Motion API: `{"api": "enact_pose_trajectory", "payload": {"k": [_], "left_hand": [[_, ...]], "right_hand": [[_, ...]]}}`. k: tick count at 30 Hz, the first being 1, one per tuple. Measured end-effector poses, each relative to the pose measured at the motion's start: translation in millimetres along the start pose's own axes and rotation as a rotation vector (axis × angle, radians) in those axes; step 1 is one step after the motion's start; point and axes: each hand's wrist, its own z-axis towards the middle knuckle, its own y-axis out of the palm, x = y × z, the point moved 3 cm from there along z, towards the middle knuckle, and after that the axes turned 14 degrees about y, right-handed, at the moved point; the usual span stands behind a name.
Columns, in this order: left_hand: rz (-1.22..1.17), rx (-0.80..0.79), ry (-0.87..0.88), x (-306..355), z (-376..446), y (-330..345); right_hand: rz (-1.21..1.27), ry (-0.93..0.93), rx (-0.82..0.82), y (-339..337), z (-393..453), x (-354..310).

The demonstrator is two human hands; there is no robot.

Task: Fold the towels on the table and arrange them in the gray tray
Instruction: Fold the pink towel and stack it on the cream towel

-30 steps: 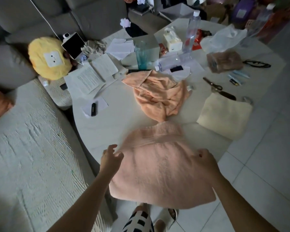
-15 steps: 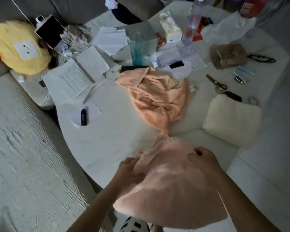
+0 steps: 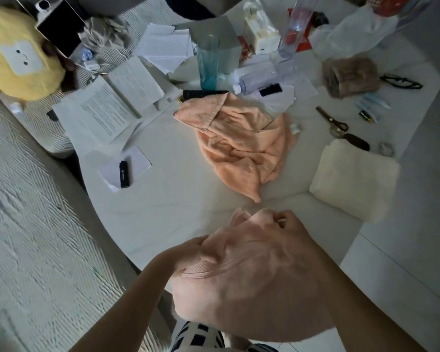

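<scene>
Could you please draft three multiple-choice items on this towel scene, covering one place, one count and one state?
1. Where does the cream towel lie?
A. on the table's right side
B. on the sofa
C. under the papers

2. How many towels are visible?
A. one
B. three
C. five

3. What state is the orange towel in?
A. neatly folded
B. rolled up
C. crumpled

Answers: 1 A, it sits folded near the table's right edge. 2 B, cream, orange and the pink towel held by the left hand and right hand. 3 C, it lies in loose bunches mid-table.
</scene>
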Motion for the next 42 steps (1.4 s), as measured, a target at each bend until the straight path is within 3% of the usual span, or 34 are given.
{"api": "enact_pose_trajectory", "payload": {"k": [2, 6, 12, 17, 20, 22, 25, 28, 32, 35, 39, 42], "left_hand": [[0.018, -0.026, -0.026, -6, -7, 1], [0.021, 0.130, 0.103, -8, -17, -4], [0.071, 0.351, 0.218, 6, -25, -4], [-0.074, 0.276, 0.092, -9, -25, 3], [-0.146, 0.284, 0.002, -24, -33, -1], [-0.120, 0.349, 0.046, -28, -38, -7], [-0.015, 0.464, 0.181, -24, -47, -15], [0.074, 0.641, 0.300, -15, -56, -28], [0.146, 0.858, 0.359, -1, -60, -51], [0.278, 1.022, 0.332, 8, -52, -71], [0.466, 0.971, 0.349, 11, -36, -65], [0.528, 0.775, 0.445, 7, -28, -32]], "right_hand": [[-0.050, -0.020, -0.110, -4, 0, 4], [-0.055, -0.078, -0.207, -23, -17, 2], [-0.043, -0.257, -0.173, -32, -19, -13], [-0.226, -0.401, -0.205, 29, 16, -25], [-0.280, -0.263, -0.102, 37, 27, -14], [-0.245, -0.179, -0.032, 39, 17, -12], [-0.043, -0.132, 0.271, 12, -9, -13], [0.098, -0.186, 0.089, -30, -7, -3], [0.175, -0.249, 0.204, -84, 18, 18], [0.074, -0.212, 0.264, -85, 38, 27], [-0.009, -0.067, 0.257, -67, 55, 40], [-0.091, -0.066, 0.243, -48, 41, 46]]}}
